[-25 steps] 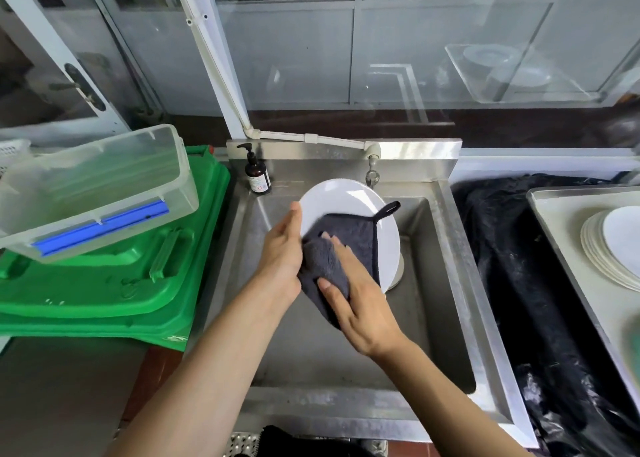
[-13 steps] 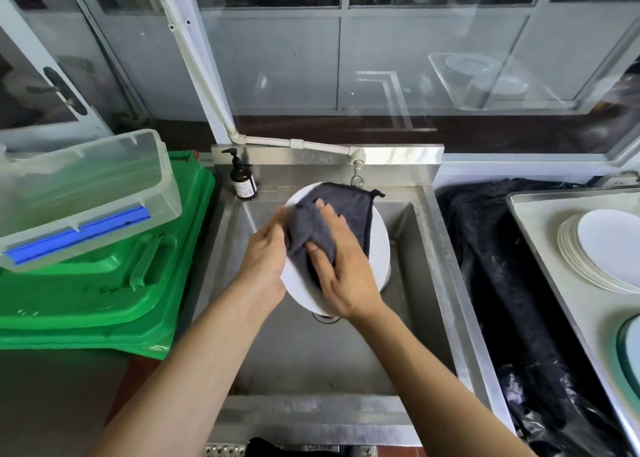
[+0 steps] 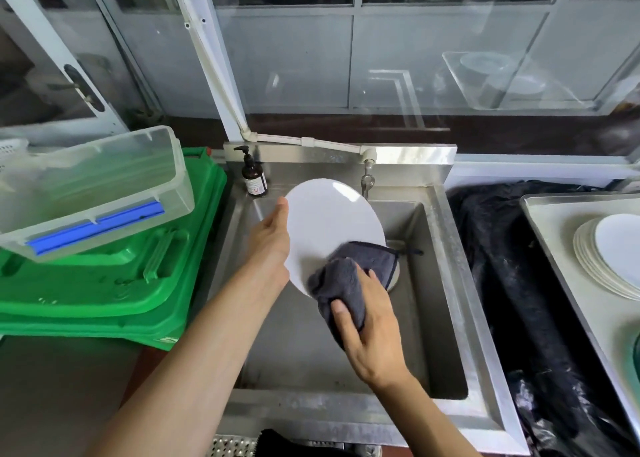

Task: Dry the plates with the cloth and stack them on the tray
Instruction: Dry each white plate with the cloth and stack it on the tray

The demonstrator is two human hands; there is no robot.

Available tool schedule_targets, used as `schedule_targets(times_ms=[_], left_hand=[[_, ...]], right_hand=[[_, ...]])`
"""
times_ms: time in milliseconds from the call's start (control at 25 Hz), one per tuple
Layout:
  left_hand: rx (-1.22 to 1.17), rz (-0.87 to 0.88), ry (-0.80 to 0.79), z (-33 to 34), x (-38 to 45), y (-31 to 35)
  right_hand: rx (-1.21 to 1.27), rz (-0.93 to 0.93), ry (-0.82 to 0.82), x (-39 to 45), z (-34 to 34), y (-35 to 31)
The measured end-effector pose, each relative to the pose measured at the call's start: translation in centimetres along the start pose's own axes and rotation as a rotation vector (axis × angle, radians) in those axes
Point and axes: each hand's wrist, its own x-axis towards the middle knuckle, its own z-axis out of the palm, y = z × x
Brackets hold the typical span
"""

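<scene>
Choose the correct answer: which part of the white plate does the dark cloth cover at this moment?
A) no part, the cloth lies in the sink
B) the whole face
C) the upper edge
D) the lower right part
D: the right hand presses the cloth on the plate at its lower right; the upper face is bare.

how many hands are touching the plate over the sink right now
1: the left hand holds the plate by its edge; the right hand grips the cloth against it.
</scene>
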Motion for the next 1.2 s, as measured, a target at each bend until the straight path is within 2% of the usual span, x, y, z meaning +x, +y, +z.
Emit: schedule_targets(times_ms=[80,160,280,440,520,640,800,880,960,1120,1200], left_hand=[[0.05,-0.032,0.042,0.1,0.4,-0.2],[0.063,-0.046,0.063,0.2,0.6,-0.1],[-0.036,-0.11,0.07,0.1,1.3,0.2],[-0.223,-0.148,0.027,-0.5,0.9,0.5],[-0.328,-0.204,-0.097,-0.8,0.2,0.9],[-0.303,-0.197,-0.198,-1.3,-0.2,0.7],[0.051,0.005,-0.037,-1.9,1.1,-1.1],[0.085,-0.011,-0.046,-2.0,1.4,-1.7],[-0.008,-0.073,-0.098,-1.9,1.0,-1.8],[-0.177,0.071,-0.221,-2.0,0.3,-1.5],[-0.271,0.057,-0.341,-2.1,-0.4,-0.5]], right_hand=[[-0.122,-0.194,-0.036,0.6,0.1,-0.8],[-0.288,-0.33,0.008,1.8,-0.1,-1.1],[-0.401,-0.388,0.099,3.2,-0.6,-1.8],[-0.345,-0.401,0.154,4.1,-1.6,-3.0],[-0.18,-0.209,0.185,4.5,-2.0,-3.9],[0.278,0.269,0.29,5.7,-3.1,-4.7],[0.661,0.667,0.397,6.7,-5.0,-3.2],[0.82,0.793,0.39,6.6,-5.6,-2.5],[0.894,0.861,0.363,6.6,-5.7,-1.8],[0.98,0.949,0.335,7.0,-5.5,-0.5],[0.965,0.986,0.342,6.9,-5.3,-0.3]])
